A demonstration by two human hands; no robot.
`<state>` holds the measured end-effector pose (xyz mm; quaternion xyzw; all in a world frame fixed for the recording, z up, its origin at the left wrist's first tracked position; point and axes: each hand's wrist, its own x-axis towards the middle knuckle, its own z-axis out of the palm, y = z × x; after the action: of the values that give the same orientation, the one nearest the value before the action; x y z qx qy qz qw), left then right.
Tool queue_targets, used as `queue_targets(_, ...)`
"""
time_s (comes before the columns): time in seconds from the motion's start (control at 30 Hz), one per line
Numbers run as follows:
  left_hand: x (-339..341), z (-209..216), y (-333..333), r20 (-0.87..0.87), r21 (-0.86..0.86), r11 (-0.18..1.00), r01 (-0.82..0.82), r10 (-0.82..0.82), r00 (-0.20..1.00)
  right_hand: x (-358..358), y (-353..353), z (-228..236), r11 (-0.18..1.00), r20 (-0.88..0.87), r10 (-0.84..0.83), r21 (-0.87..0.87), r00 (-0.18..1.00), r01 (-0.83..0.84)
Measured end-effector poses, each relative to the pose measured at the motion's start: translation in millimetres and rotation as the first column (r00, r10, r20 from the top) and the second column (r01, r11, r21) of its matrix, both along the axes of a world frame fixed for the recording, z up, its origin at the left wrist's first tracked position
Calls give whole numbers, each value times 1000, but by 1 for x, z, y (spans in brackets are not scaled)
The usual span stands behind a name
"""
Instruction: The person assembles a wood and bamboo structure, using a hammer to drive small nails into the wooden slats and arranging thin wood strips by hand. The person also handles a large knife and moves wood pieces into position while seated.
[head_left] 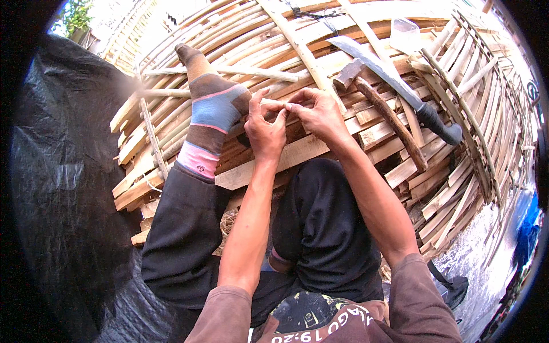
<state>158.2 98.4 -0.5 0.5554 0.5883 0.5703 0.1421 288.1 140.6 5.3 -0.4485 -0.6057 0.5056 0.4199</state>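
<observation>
My left hand [266, 130] and my right hand [320, 115] meet fingertip to fingertip above the stacked wood, in front of my sock-covered foot [214, 108]. Both are closed in a pinch. Something small and pale seems to lie between the fingertips, but it is too small and too covered to name. Right of my hands, a hammer [394, 117] with a rough wooden handle rests on the wood. Beside it lies a machete [394, 83] with a long grey blade and a dark handle.
Split wooden strips [246, 43] and short wood pieces [409, 177] spread around me. Upright slats in a frame [486, 108] stand at the right. Black plastic sheeting [63, 171] covers the left side. A clear plastic piece [405, 35] lies beyond the machete.
</observation>
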Motion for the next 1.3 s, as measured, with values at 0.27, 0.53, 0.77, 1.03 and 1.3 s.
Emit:
queue_targets(0.27,-2,-6,0,6,8,997,-78,77,997,76,-44,53,760,407,-514,625,755,180)
queue_targets(0.53,0,-1,2,14,-66,995,-69,70,997,145,-62,19,836,743,-538,530,398,140)
queue_targets(0.77,-5,-8,-2,-76,4,995,-104,104,992,164,-56,36,968,363,16,-239,932,77)
queue_targets(1.03,-3,-13,3,-8,40,996,-80,81,997,127,-85,32,977,98,-75,-190,992,92)
queue_targets(1.3,-3,-15,2,83,-11,998,-58,59,995,85,-95,44,976,486,24,177,874,-126)
